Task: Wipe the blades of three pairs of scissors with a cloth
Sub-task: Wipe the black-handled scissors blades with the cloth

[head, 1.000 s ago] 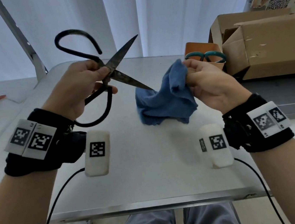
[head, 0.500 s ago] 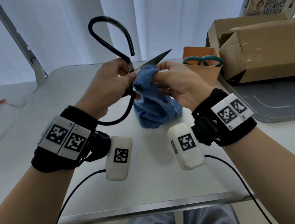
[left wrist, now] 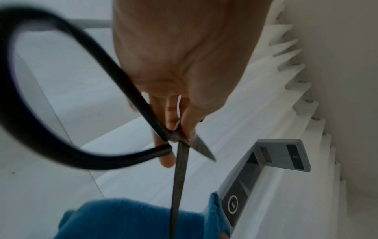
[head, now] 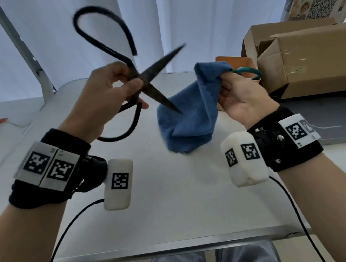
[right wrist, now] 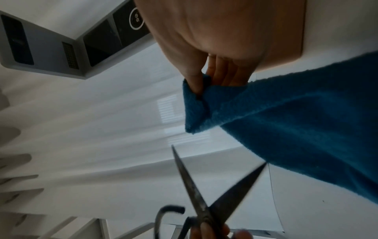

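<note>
Fingers [head: 132,86] of my left hand [head: 101,98] pinch the black scissors [head: 147,80] right at the pivot, thumb on one side, the rest wrapped behind. My read: gripping there props the two blades apart in an X and leaves both flats bare for wiping. One blade points up and away from those fingers, the other down toward the cloth. The big looped handles stick out above and below the hand.

Right hand [head: 244,99] holds the blue cloth [head: 187,116], thumb and fingers closed on a bunched top corner; the rest hangs below the fingers and seems to reach the counter [head: 176,206]. The lower blade tip shows against the cloth from the head view. I cannot tell whether it touches. From the right wrist view both tips sit clear of the fabric, so I judge a gap. The bunched fold at the fingertips looks meant to wrap a blade.

Hard to make out:
- Upper blade and top handle loop are motion-blurred.
- Left wrist view cuts off the long blade at the bottom edge, over the cloth.
- Teal-handled scissors [head: 247,72] peek out just behind the right fingers, in an orange holder [head: 235,59]; blades hidden.
- Third pair: not seen anywhere.
- Cardboard boxes [head: 310,59] beyond the right hand; contents out of sight.
- Whether either blade is clean yet, I cannot judge.
</note>
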The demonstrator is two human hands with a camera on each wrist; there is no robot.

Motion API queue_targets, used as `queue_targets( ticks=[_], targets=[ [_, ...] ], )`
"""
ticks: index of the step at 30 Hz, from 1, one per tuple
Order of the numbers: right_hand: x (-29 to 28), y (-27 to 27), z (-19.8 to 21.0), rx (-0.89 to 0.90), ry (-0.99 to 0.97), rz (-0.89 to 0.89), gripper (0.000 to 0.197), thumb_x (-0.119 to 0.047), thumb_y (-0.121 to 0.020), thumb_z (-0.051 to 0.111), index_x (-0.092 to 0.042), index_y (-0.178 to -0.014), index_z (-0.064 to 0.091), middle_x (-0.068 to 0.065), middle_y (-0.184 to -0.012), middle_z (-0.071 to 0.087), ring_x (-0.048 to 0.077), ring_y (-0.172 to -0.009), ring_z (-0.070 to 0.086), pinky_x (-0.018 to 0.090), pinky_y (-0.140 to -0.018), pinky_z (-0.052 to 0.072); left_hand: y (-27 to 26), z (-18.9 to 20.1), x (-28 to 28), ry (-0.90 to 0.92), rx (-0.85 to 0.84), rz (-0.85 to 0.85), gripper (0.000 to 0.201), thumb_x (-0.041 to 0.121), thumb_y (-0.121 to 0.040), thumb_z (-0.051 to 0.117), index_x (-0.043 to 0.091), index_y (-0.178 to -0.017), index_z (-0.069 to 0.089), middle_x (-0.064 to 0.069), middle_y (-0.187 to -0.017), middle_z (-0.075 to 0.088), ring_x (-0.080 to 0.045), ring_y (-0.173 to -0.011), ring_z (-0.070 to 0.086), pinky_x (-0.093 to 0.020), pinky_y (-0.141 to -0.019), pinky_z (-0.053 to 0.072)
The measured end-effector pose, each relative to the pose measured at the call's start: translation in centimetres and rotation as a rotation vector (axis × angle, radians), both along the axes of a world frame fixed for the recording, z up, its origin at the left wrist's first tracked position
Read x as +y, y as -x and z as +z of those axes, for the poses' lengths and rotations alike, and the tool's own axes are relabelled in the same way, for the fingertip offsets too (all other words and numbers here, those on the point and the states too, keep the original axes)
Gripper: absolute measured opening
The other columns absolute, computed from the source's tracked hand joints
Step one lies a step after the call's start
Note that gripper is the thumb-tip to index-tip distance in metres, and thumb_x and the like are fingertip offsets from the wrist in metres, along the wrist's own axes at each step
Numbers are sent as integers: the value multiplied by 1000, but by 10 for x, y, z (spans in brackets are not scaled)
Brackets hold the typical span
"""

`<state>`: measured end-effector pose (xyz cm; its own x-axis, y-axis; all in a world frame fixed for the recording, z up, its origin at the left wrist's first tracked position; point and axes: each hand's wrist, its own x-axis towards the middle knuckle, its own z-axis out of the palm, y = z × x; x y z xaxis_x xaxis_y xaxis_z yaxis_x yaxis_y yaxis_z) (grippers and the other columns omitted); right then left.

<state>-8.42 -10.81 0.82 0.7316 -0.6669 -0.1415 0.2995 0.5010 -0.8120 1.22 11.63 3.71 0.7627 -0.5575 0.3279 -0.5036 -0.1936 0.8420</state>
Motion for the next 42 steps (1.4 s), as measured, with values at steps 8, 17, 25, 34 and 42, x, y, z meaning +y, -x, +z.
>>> queue_targets(
  ticks=[8, 17, 25, 34, 42],
  targets=[
    [15, 3, 5, 29, -26, 126, 18, -20, -96, 64, -8, -82, 63, 0, -61, 65, 9, -50, 63, 22, -51, 54, -5, 6, 1, 103, -311, 36, 16, 6, -85, 76, 15, -87, 62, -15, -94, 70, -20, -80, 75, -26, -78, 59],
    [49, -6, 15, -8, -255, 526, 28, -15, -68, 77, -4, -89, 63, 10, -99, 52, 18, -98, 53, 25, -107, 43, 0, 3, -20, -9, -743, -21, 19, 1, -82, 76, 7, -76, 59, 1, -83, 49, -4, -69, 51, -5, -69, 36],
    [55, -6, 13, 17, -360, 499, 16, -11, -92, 60, -4, -77, 61, 9, -82, 54, 11, -83, 55, 23, -98, 50, 6, -5, -25, -226, -1028, -37, 16, -1, -84, 72, 8, -79, 60, 6, -86, 41, -18, -63, 34, -17, -81, 24],
    [54, -1, 15, 61, -380, 492, 22, -14, -96, 58, 3, -84, 65, 16, -90, 65, 25, -82, 62, 35, -101, 52, 4, -3, -29, -185, -1010, -48, 16, 2, -87, 71, 9, -78, 60, 2, -85, 40, -9, -68, 22, -14, -80, 23],
    [57, 2, 20, 44, -374, 417, 21, -13, -95, 61, 3, -82, 64, 16, -82, 66, 26, -69, 65, 35, -80, 56, -1, -3, -24, -193, -996, -6, 15, 7, -87, 74, 9, -78, 63, 2, -85, 44, -15, -64, 35, -26, -87, 27]
  ],
)
